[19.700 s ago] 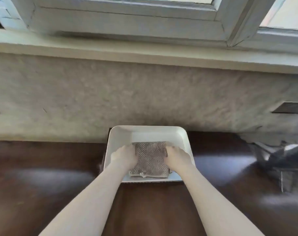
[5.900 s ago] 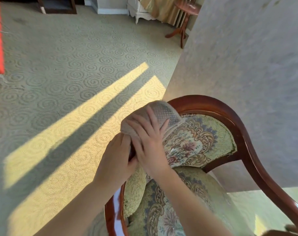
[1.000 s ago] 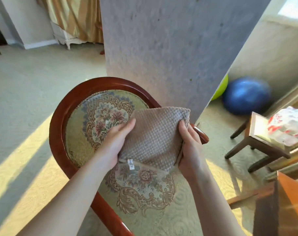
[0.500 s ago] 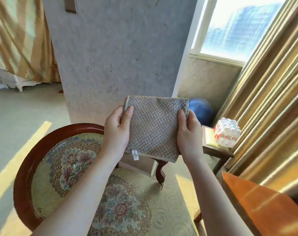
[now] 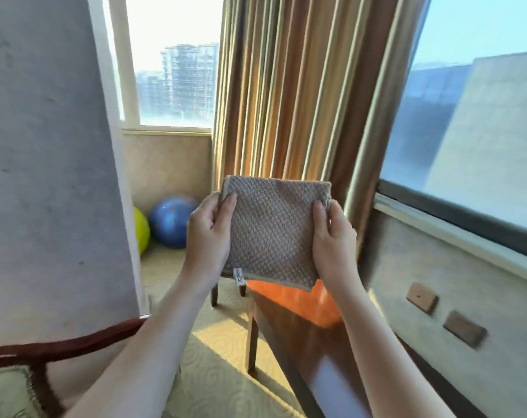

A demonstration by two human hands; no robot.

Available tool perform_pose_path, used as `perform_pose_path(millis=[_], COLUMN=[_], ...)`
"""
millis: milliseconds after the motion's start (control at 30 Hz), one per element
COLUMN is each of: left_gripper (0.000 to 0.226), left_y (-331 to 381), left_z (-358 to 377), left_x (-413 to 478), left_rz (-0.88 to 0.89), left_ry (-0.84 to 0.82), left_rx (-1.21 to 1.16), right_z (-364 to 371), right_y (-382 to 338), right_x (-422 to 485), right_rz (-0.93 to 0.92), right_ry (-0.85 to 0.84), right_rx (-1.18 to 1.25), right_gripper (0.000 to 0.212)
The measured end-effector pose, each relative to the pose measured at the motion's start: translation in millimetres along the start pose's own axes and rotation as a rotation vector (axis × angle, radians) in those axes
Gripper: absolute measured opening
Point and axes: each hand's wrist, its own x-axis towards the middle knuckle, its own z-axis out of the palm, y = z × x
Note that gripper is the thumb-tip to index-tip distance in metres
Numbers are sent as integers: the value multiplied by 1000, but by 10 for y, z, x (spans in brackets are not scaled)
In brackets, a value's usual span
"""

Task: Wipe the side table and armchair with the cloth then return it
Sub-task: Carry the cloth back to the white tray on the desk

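Note:
A folded beige waffle-weave cloth with a small white tag at its lower left corner is held upright in front of me. My left hand grips its left edge and my right hand grips its right edge. Only the top of the armchair, a dark red wooden rim with patterned upholstery, shows at the lower left. A dark polished wooden table runs along the wall under the cloth; sunlight glows orange on its far end.
Striped gold curtains hang behind the cloth. A blue ball and a yellow-green ball lie in the corner under a window. A grey wall panel stands at the left. The wall below the right window carries two brown plates.
My view has swung right and up, away from the armchair toward the curtains and table. Both hands still hold the cloth by its edges in the same way.

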Motion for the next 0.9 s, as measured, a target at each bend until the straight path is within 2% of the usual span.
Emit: perform_pose_path(millis=[200,300,500,633,733,900], left_gripper=[30,36,21,24,41,43], left_y=[554,959,1991,2763,3247,3888], left_z=[1182,1773,2721,3196,3475,3793], left_x=[-482,-882,-1965,-2838,-3462,-4308], left_rz=[36,53,16,-6,-25,-50], left_ry=[-213,-339,-561,-674,-739,-798], left_rx=[-211,-317,-519,-661,-740,-844], right_z=[-1509,-2354,-3953,-4991,-5703,-6607], right_y=[-24,-159,-644,-1001,-1242,-1519], right_x=[-140,-408,-1198,-1798,-2227,-2789], right_rz=[39,71,73,67,84,112], right_ry=[258,369,555,689,759,801], right_rx=[-274,-381,-460,-624,-702,-762], right_gripper=[24,27,25,34,38,33])
